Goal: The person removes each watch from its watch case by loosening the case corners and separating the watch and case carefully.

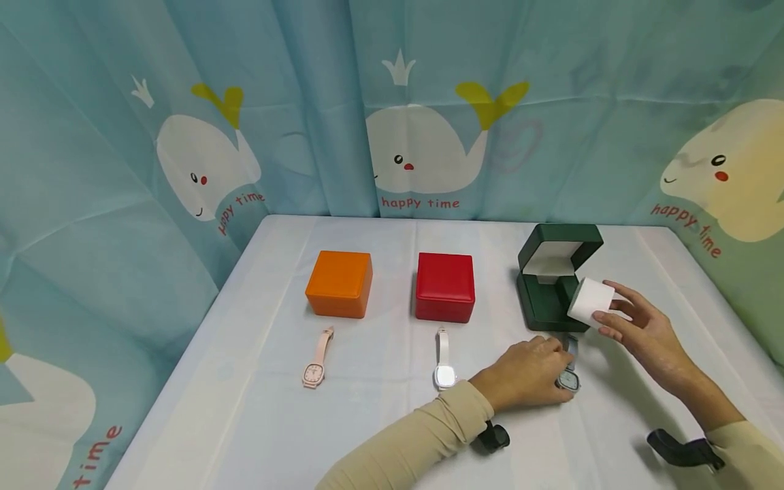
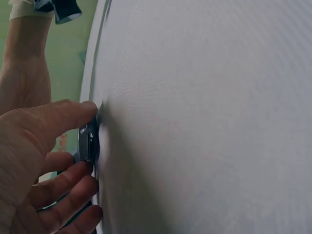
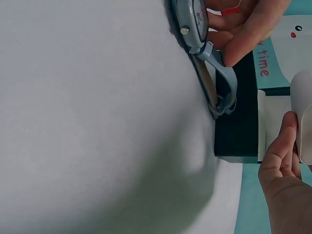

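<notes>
My right hand (image 1: 652, 337) holds a white watch cushion (image 1: 591, 299) between thumb and fingers, beside an open green watch box (image 1: 545, 306) with its lid raised. My left hand (image 1: 529, 371) grips a blue-grey wristwatch (image 1: 568, 380) in front of that box. In the left wrist view, the thumb and fingers lie on either side of the watch case (image 2: 87, 141). Its looped strap (image 3: 228, 80) shows in the right wrist view, close to the box front. There the white cushion (image 3: 303, 117) appears at the right edge, with the right-hand fingers along it.
A closed orange box (image 1: 339, 282) and a closed red box (image 1: 445, 286) stand to the left. In front of them lie a pink watch (image 1: 315, 371) and a white watch (image 1: 444, 374). All sit on a white-covered table (image 1: 257, 408) before a whale-print curtain (image 1: 318, 136).
</notes>
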The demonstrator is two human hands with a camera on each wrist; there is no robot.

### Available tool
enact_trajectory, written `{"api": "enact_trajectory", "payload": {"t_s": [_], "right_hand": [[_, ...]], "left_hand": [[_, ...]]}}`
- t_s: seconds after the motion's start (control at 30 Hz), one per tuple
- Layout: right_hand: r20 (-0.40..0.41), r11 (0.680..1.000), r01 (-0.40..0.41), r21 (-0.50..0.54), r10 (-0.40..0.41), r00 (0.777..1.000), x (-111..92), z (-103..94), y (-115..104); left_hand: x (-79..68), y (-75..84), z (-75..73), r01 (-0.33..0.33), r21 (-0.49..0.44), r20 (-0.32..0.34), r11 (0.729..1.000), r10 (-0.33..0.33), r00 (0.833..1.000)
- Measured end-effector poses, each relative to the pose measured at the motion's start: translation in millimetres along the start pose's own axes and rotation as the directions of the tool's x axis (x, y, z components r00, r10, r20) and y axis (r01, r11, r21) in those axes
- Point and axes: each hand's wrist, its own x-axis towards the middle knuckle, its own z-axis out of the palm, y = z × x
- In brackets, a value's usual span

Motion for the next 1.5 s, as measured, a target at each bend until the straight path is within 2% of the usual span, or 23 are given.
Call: {"api": "enact_trajectory", "payload": {"t_s": [0.3, 0.53, 0.77, 0.9, 1.07, 1.3, 1.43, 1.5], "right_hand": [[0.018, 0.999, 0.023, -0.037, -0.022, 1.0, 7, 3.7, -2], [-0.004, 0.998, 0.027, -0.052, -0.027, 1.0, 11, 3.7, -4], [0.001, 0.988, 0.057, -0.141, -0.057, 0.998, 23, -0.9, -8], [0.012, 0.959, 0.075, -0.272, -0.075, 0.997, 31, -3.5, -12], [0.036, 0.91, 0.049, -0.411, -0.038, 0.999, 39, -5.0, -14], [0.112, 0.891, 0.062, -0.45, -0.013, 0.994, 49, -6.8, -6], [0.154, 0.856, 0.099, -0.508, -0.023, 0.988, 53, -5.9, -6], [0.17, 0.843, 0.115, -0.526, -0.028, 0.985, 54, -5.3, -6]], "left_hand": [[4.9, 2.8, 5.5, 0.031, -0.064, -0.091, 0.997, -0.037, 0.995], [7.4, 10.8, 9.5, 0.067, -0.045, -0.143, 0.997, -0.073, 0.987], [6.1, 18.4, 10.8, 0.099, -0.024, -0.158, 0.995, -0.102, 0.982], [6.9, 19.8, 10.5, 0.112, -0.036, -0.156, 0.993, -0.116, 0.981], [7.4, 21.3, 10.4, 0.125, -0.049, -0.146, 0.991, -0.131, 0.98], [7.7, 21.3, 11.1, 0.123, -0.07, -0.139, 0.99, -0.131, 0.982], [6.8, 20.4, 10.3, 0.123, -0.078, -0.142, 0.989, -0.133, 0.981], [6.0, 18.1, 8.2, 0.124, -0.088, -0.168, 0.988, -0.138, 0.976]]}}
